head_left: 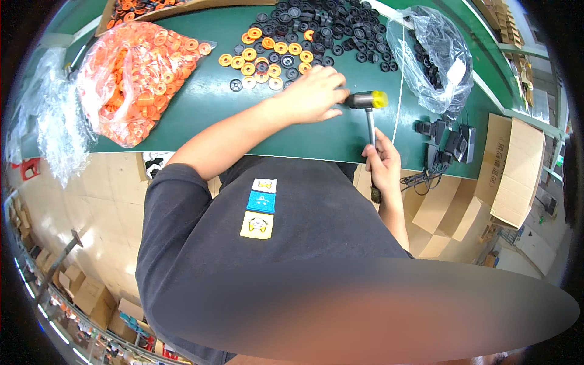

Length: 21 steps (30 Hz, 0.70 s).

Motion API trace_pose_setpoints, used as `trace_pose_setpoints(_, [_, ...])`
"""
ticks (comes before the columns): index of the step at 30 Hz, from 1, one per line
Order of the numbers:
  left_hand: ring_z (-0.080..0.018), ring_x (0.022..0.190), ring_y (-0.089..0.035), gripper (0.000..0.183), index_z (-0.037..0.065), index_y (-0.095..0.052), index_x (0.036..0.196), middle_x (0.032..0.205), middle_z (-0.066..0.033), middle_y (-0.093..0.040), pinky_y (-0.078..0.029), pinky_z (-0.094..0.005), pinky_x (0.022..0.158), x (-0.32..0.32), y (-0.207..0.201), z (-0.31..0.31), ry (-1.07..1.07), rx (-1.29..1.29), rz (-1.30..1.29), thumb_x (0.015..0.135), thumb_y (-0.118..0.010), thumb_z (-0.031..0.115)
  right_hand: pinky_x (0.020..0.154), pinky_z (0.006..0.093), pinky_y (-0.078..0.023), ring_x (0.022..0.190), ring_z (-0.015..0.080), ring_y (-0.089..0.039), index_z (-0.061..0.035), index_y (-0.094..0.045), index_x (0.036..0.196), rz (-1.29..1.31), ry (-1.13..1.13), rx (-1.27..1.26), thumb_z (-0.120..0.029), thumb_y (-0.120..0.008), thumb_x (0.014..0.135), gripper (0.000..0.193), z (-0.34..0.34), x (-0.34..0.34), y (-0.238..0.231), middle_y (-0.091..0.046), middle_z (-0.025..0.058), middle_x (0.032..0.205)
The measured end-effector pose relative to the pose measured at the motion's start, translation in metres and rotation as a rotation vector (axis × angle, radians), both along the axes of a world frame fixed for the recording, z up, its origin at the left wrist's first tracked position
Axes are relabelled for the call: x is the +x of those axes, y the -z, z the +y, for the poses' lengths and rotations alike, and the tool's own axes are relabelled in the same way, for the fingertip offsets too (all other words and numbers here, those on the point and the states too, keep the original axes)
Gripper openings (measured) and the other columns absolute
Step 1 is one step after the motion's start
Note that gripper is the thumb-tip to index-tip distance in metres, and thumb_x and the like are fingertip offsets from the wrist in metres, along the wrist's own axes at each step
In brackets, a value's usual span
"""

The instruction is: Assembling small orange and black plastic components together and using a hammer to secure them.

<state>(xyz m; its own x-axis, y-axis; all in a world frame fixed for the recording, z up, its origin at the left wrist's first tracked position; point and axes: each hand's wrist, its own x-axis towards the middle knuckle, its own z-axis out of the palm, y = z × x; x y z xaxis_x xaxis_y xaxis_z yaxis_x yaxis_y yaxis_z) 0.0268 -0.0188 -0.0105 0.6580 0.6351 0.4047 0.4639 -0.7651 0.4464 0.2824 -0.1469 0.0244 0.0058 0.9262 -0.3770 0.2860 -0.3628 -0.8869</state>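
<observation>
My right hand (384, 163) is closed round the lower shaft of a two-faced mallet (370, 125). The mallet's head lies crosswise over the green table, its yellow face to the right and its dark face to the left. Just left of that dark face is my left hand (313, 95), fingers curved and thumb apart; whether it touches the mallet I cannot tell. Beyond the left hand lie orange ring-shaped wheels (249, 54), some with black discs (287, 61) among them. A heap of black round parts (340, 27) spreads over the far middle of the table.
At the left stands a clear bag of orange parts (137, 79), beside crumpled clear plastic (58, 115). Another clear bag (435, 58) with black parts lies at the far right. Black power adapters (459, 144) with cables sit near the right edge, by an open cardboard box (517, 170).
</observation>
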Motion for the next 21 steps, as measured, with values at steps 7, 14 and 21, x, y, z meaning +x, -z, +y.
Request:
trace_pose_setpoints(7, [-0.0301, 0.092, -0.061, 0.024, 0.007, -0.069, 0.095, 0.092, -0.0106, -0.062, -0.048, -0.0422, 0.082, -0.019, -0.03, 0.022, -0.049, -0.01, 0.049, 0.081, -0.076, 0.025, 0.066, 0.0343, -0.054, 0.073, 0.0224, -0.065, -0.002, -0.06, 0.136, -0.543, -0.291, 0.287, 0.001, -0.064, 0.091, 0.046, 0.041, 0.025, -0.008, -0.067, 0.0091, 0.09])
trace_pose_setpoints(14, [-0.0339, 0.11, -0.066, 0.029, 0.005, -0.072, 0.111, 0.112, -0.0158, -0.07, -0.052, -0.0412, 0.097, -0.12, -0.068, 0.124, -0.671, 0.306, -0.245, 0.086, -0.073, 0.02, 0.089, 0.0432, -0.05, 0.101, 0.0371, -0.063, -0.0019, -0.068, 0.12, -0.804, -0.178, 0.811, -0.006, -0.074, 0.083, 0.038, 0.083, 0.004, -0.032, -0.064, 0.0173, 0.108])
trace_pose_setpoints(21, [-0.0347, 0.102, -0.065, 0.022, 0.006, -0.074, 0.101, 0.101, -0.0146, -0.07, -0.052, -0.0448, 0.091, -0.094, -0.05, 0.086, -0.632, 0.085, -0.217, 0.082, -0.073, 0.017, 0.092, 0.0432, -0.05, 0.103, 0.0356, -0.063, -0.0028, -0.068, 0.115, -0.519, -0.528, 0.767, -0.009, -0.075, 0.081, 0.035, 0.111, -0.062, -0.023, -0.065, 0.0147, 0.107])
